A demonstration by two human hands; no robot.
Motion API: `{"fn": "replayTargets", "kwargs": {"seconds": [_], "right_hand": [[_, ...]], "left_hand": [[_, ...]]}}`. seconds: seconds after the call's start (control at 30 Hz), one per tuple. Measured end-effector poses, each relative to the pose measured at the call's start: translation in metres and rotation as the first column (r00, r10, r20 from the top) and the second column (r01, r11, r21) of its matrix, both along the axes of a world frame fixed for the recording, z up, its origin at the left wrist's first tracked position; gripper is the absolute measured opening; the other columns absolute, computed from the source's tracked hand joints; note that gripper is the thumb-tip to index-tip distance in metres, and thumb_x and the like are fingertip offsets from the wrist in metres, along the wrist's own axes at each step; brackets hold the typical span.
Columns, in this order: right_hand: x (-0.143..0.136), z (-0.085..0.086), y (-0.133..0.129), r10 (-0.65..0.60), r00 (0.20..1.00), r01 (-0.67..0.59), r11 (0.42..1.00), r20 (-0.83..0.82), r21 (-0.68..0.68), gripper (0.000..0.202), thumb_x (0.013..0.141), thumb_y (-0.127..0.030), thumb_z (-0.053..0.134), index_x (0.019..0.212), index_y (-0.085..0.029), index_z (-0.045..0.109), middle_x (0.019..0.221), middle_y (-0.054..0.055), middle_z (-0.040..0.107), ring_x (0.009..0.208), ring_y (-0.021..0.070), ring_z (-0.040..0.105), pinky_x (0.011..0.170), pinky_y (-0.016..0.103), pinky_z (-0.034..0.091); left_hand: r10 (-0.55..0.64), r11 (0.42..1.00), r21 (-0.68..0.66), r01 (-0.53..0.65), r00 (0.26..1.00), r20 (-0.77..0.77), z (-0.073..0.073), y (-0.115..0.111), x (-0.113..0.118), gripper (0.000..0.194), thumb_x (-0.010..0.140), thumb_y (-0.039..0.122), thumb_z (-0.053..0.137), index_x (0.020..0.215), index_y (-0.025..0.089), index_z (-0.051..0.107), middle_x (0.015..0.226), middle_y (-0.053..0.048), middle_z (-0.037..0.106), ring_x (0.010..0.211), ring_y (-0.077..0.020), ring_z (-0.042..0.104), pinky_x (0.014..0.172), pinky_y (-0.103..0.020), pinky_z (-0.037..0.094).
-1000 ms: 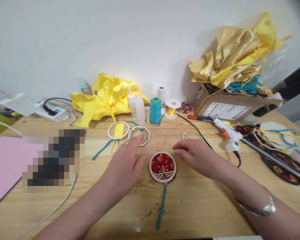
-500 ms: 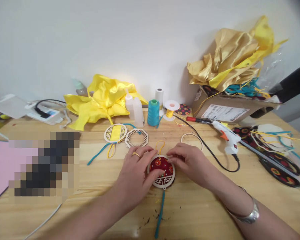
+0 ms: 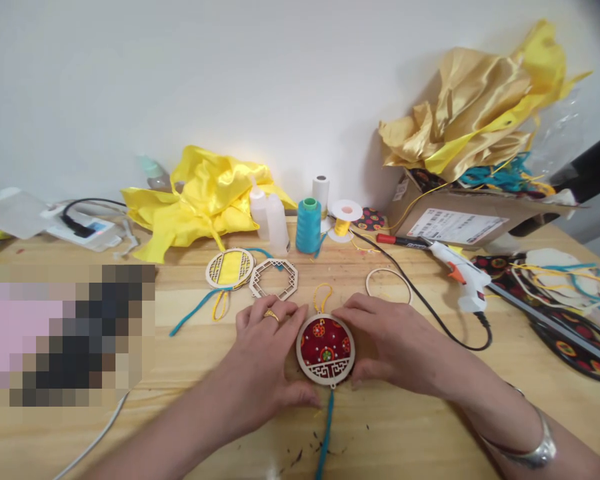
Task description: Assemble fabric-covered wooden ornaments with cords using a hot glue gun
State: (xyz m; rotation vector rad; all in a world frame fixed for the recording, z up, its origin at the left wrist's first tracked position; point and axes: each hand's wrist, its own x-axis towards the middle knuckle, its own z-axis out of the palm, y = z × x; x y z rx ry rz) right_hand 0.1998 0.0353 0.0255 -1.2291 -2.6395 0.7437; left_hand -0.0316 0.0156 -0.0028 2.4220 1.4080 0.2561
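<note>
A round pendant (image 3: 324, 339) lies on the wooden table, its pale lattice frame backed with dark red patterned fabric. Above it is a yellow cord loop (image 3: 322, 297); a teal cord (image 3: 326, 433) trails from its lower edge. My left hand (image 3: 270, 357) curves along the left rim, fingers at the upper side and thumb near the bottom. On the opposite rim, my right hand (image 3: 397, 343) grips with fingers at the top and thumb low. Beyond my left hand sit an octagonal lattice frame (image 3: 293, 280) and a round lattice piece with yellow fabric (image 3: 231, 268).
A glue gun (image 3: 473, 283) with a black cable lies to the right, near a thin ring (image 3: 411, 287). Teal thread (image 3: 309, 227), glue bottles (image 3: 279, 227) and yellow satin (image 3: 200, 193) line the wall. A cardboard box (image 3: 405, 200) holds gold fabric.
My left thumb has moved off the pendant's face to its lower left. My right hand has spread down around the right rim, uncovering the red fabric. The view has shifted slightly.
</note>
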Motion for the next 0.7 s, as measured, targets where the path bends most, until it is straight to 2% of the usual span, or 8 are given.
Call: {"fn": "replayTargets", "kwargs": {"seconds": [0.3, 0.5, 0.7], "right_hand": [[-0.006, 0.0029, -0.0051, 0.023, 0.993, -0.033, 0.995, 0.112, 0.092, 0.053, 0.063, -0.043, 0.079, 0.108, -0.023, 0.058, 0.096, 0.003, 0.059, 0.085, 0.0199, 0.056, 0.071, 0.031, 0.045], [-0.002, 0.0026, -0.0028, 0.021, 0.997, -0.029, 0.994, 0.074, 0.11, 0.054, 0.069, -0.05, 0.072, 0.112, -0.022, 0.056, 0.099, 0.004, 0.059, 0.088, 0.0205, 0.056, 0.071, 0.032, 0.045], [0.0004, 0.0003, -0.0001, 0.026, 0.999, -0.029, 0.996, 0.048, 0.08, 0.055, 0.069, -0.045, 0.074, 0.115, -0.023, 0.055, 0.101, 0.005, 0.059, 0.09, 0.0203, 0.057, 0.074, 0.031, 0.044]], "left_hand": [[-0.002, 0.999, 0.039, 0.002, 1.0, 0.014, 0.0038, -0.0007, 0.0023, 0.082, 0.057, 0.073, 0.064, 0.119, 0.02, 0.055, 0.117, -0.012, 0.058, 0.115, -0.0382, 0.037, 0.093, -0.054, 0.029], [-0.003, 0.998, 0.063, 0.001, 1.0, 0.03, 0.0036, 0.0037, 0.0007, 0.073, 0.058, 0.07, 0.066, 0.114, 0.024, 0.059, 0.113, -0.01, 0.06, 0.112, -0.036, 0.041, 0.091, -0.053, 0.028], [-0.024, 0.997, 0.068, 0.02, 0.998, 0.063, 0.0043, 0.0032, 0.0006, 0.078, 0.053, 0.071, 0.068, 0.115, 0.024, 0.059, 0.113, -0.01, 0.06, 0.11, -0.0353, 0.042, 0.093, -0.052, 0.027]]}}
